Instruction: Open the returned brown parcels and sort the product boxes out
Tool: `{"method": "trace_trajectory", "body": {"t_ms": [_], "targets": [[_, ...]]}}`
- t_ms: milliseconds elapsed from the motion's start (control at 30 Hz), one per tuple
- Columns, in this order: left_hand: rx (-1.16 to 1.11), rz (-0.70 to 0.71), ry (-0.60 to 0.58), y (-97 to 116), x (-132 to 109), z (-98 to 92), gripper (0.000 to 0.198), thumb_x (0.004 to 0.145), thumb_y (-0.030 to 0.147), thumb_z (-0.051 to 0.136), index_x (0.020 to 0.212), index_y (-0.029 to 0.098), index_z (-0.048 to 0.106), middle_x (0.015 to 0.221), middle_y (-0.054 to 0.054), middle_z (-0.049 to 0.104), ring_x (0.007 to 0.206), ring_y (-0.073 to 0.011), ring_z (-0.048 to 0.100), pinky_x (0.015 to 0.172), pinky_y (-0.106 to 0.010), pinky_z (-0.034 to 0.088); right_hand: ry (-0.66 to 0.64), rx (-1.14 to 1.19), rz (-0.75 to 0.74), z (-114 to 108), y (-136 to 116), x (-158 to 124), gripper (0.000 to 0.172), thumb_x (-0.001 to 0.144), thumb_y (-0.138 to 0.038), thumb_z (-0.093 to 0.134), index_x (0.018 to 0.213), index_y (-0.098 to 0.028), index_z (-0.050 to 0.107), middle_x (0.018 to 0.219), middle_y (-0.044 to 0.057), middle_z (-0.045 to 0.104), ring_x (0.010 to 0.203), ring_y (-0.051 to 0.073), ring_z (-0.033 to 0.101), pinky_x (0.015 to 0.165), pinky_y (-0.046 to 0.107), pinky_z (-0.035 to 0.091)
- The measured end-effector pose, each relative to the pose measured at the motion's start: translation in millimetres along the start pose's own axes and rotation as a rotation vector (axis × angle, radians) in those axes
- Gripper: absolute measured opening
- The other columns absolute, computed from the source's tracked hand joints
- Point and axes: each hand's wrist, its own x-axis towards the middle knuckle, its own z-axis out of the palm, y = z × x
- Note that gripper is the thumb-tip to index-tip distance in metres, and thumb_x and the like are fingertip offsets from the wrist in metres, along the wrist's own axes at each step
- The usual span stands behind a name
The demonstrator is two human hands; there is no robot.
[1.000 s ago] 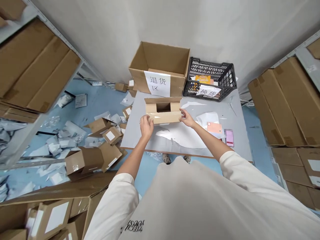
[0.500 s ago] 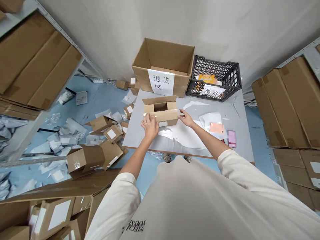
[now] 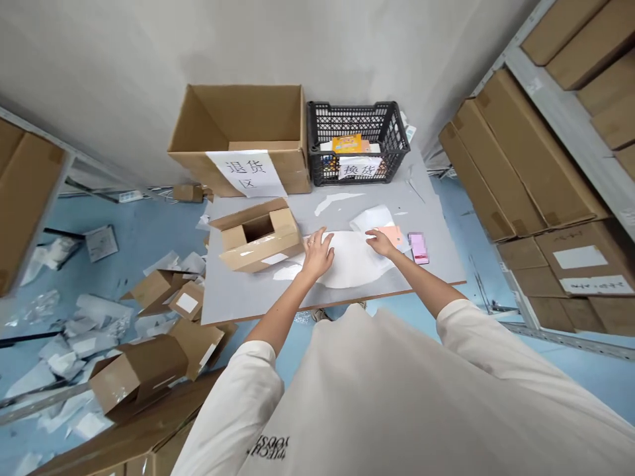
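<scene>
Flat left hand [image 3: 318, 254] and right hand [image 3: 381, 242] on glossy white mailer [image 3: 354, 266]

A cream short-sleeved T-shirt [image 3: 397, 396] carries dark lettering [image 3: 270, 448] at its hem.

Table [image 3: 238, 297] near-left lies free; open box [image 3: 260, 241], carton [image 3: 243, 132], crate [image 3: 354, 129] stand behind.
</scene>
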Motion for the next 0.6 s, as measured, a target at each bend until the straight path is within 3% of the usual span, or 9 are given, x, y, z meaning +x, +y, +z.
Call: {"method": "trace_trajectory", "body": {"t_ms": [133, 300, 433, 600], "targets": [[-0.040, 0.034, -0.195, 26.5, 23.4, 54.9, 0.057, 0.106, 0.027, 0.053, 0.162, 0.024, 0.057, 0.177, -0.018, 0.046, 0.161, -0.0401, 0.043, 0.130, -0.063, 0.035, 0.025, -0.054, 0.082, -35.6, 51.9, -4.5, 0.048, 0.089, -0.024, 0.066, 0.137, -0.021, 0.076, 0.153, 0.016, 0.071, 0.129, 0.031, 0.074, 0.118, 0.052, 0.058], [-0.075, 0.038, -0.384, 56.7, 50.9, 118.4, 0.059, 0.104, 0.026, 0.054, 0.163, 0.023, 0.057, 0.175, -0.017, 0.049, 0.159, -0.0385, 0.049, 0.129, -0.060, 0.041, 0.043, -0.220, 0.032, -65.6, 99.6, -3.8, 0.054, 0.090, -0.024, 0.065, 0.143, -0.020, 0.075, 0.156, 0.016, 0.067, 0.145, 0.032, 0.063, 0.130, 0.052, 0.047], [-0.051, 0.049, -0.481, 79.1, 76.7, 156.9, 0.061, 0.104, 0.024, 0.053, 0.164, 0.020, 0.054, 0.178, -0.018, 0.046, 0.160, -0.0368, 0.049, 0.130, -0.057, 0.042, -0.004, -0.368, 0.069, -74.0, 113.6, 1.0, 0.059, 0.094, -0.026, 0.067, 0.152, -0.023, 0.071, 0.172, 0.016, 0.053, 0.160, 0.041, 0.047, 0.134, 0.063, 0.038], [-0.014, 0.088, -0.540, 96.9, 105.2, 193.3, 0.074, 0.100, 0.021, 0.054, 0.172, 0.018, 0.043, 0.187, -0.019, 0.030, 0.170, -0.0387, 0.035, 0.135, -0.062, 0.034, -0.045, -0.484, 0.107, -66.9, 114.1, 4.2, 0.060, 0.099, -0.026, 0.065, 0.159, -0.023, 0.065, 0.181, 0.016, 0.040, 0.162, 0.046, 0.040, 0.132, 0.067, 0.033]]}}
